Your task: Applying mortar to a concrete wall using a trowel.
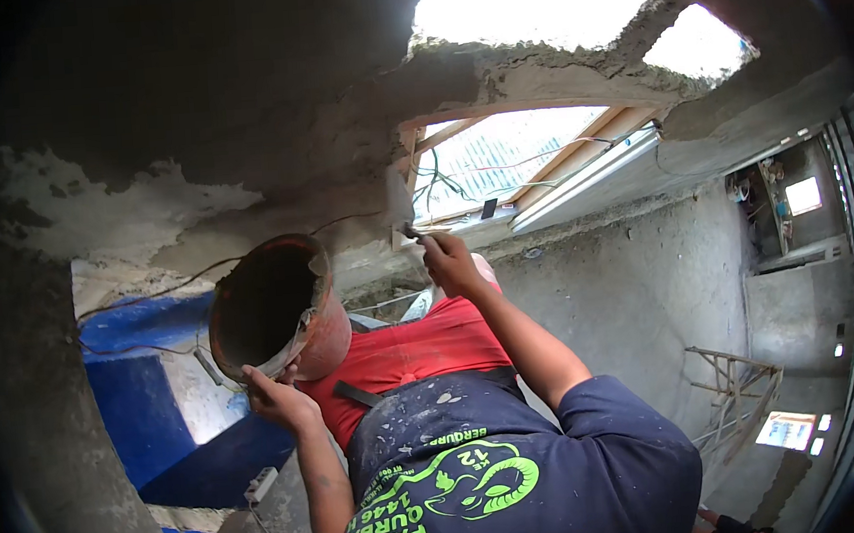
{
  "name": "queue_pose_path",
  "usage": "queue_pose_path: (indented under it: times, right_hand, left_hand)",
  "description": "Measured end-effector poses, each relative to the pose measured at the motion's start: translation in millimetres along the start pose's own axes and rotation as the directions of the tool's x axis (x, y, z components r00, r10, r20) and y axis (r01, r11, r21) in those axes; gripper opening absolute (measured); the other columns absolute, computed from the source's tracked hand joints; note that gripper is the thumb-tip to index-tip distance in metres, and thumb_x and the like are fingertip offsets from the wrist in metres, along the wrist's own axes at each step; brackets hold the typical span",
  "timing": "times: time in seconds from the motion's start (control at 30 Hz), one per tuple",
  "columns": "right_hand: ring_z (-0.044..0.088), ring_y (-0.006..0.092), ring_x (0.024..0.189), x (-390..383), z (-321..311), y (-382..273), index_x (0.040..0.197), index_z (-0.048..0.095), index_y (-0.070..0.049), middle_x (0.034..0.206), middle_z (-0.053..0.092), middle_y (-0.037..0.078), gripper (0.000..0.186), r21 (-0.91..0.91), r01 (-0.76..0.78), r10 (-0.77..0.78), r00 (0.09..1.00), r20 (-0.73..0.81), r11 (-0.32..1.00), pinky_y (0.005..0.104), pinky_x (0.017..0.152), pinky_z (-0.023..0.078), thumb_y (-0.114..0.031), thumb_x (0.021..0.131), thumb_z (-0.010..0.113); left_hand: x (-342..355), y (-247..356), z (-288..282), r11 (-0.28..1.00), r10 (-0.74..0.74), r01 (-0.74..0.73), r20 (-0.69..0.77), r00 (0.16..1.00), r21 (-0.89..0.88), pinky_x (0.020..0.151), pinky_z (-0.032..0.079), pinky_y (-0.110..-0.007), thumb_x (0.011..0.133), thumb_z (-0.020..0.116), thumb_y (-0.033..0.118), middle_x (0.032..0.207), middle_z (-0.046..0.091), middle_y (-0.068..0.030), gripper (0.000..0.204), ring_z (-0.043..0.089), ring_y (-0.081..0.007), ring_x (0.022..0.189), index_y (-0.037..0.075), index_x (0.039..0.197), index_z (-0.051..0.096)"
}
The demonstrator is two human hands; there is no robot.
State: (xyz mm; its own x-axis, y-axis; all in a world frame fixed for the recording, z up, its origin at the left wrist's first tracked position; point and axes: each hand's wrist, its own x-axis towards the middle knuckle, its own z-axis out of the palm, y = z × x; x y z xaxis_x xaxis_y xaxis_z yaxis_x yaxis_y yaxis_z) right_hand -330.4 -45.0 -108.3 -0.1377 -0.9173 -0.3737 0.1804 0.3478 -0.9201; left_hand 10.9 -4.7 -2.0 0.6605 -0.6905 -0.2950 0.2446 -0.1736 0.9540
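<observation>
My left hand (283,395) grips the rim of a round, dirty reddish bucket (328,338). The bucket tilts with its mouth toward me; its inside is dark, so its contents cannot be made out. Ahead of my body, my right hand (447,263) is closed round the handle of a small trowel (409,230). Its pale blade reaches up beside the corner of the window opening (508,152), against the grey plastered wall (342,188). Wet-looking dark plaster covers much of this wall, with a lighter patch (116,204) at the left.
Thin wires hang across the window opening, and a long white lamp tube (584,181) runs along its right. Blue panels (140,415) stand at the left below the bucket. A bamboo frame (738,393) is at the right. Part of another person (732,527) shows at the lower right edge.
</observation>
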Motion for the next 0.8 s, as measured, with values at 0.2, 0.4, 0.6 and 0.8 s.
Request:
queue_pose_path:
  times: [0.2, 0.4, 0.6, 0.8]
  right_hand:
    - [0.055, 0.0176, 0.055, -36.9, -24.8, -43.9, 0.098, 0.056, -0.006, 0.076, 0.057, 0.007, 0.033, 0.482, 0.136, -0.112, 0.991, -0.079, 0.865, 0.032, 0.049, 0.044, -0.039, 0.1, 0.055]
    - [0.053, 0.0111, 0.056, 30.4, -54.6, -114.4, 0.101, 0.056, -0.001, 0.072, 0.055, 0.004, 0.014, -0.154, 0.63, -0.616, 0.628, -0.475, 0.761, 0.0271, 0.048, 0.045, -0.014, 0.102, 0.052]
    - [0.065, 0.0319, 0.076, 66.5, -87.2, -67.0, 0.119, 0.059, 0.004, 0.085, 0.066, 0.02, 0.029, -0.735, 0.414, -0.834, 0.386, -0.393, 0.538, 0.0408, 0.07, 0.05, -0.017, 0.1, 0.056]
    - [0.057, 0.0137, 0.066, 15.3, -66.8, -0.1, 0.104, 0.06, -0.002, 0.067, 0.054, 0.006, 0.022, -0.658, 0.312, -0.639, 0.691, -0.337, 0.685, 0.0313, 0.053, 0.043, -0.022, 0.104, 0.052]
  left_hand:
    - [-6.1, 8.4, 9.7, 1.0, 0.001, 0.0, 0.007, 1.0, -0.018, 0.058, 0.059, -0.024, 0.104, 0.055, 0.041, 0.092, 0.069, -0.0205, 0.058, 0.072, -0.0238, 0.068, -0.016, 0.114, 0.054]
    - [-5.3, 3.9, 6.0, 1.0, 0.005, -0.006, 0.028, 1.0, 0.015, 0.059, 0.06, -0.023, 0.105, 0.054, 0.042, 0.102, 0.068, -0.0225, 0.059, 0.072, -0.0242, 0.072, -0.016, 0.12, 0.054]
    - [-3.4, 0.6, 6.3, 1.0, 0.009, -0.01, 0.032, 0.999, 0.009, 0.061, 0.058, -0.024, 0.105, 0.053, 0.043, 0.098, 0.069, -0.0202, 0.058, 0.072, -0.0241, 0.071, -0.013, 0.12, 0.056]
    - [-3.0, 3.9, 5.5, 1.0, -0.015, 0.015, 0.018, 1.0, 0.015, 0.061, 0.059, -0.024, 0.105, 0.053, 0.041, 0.104, 0.068, -0.0211, 0.057, 0.072, -0.0252, 0.072, -0.013, 0.124, 0.054]
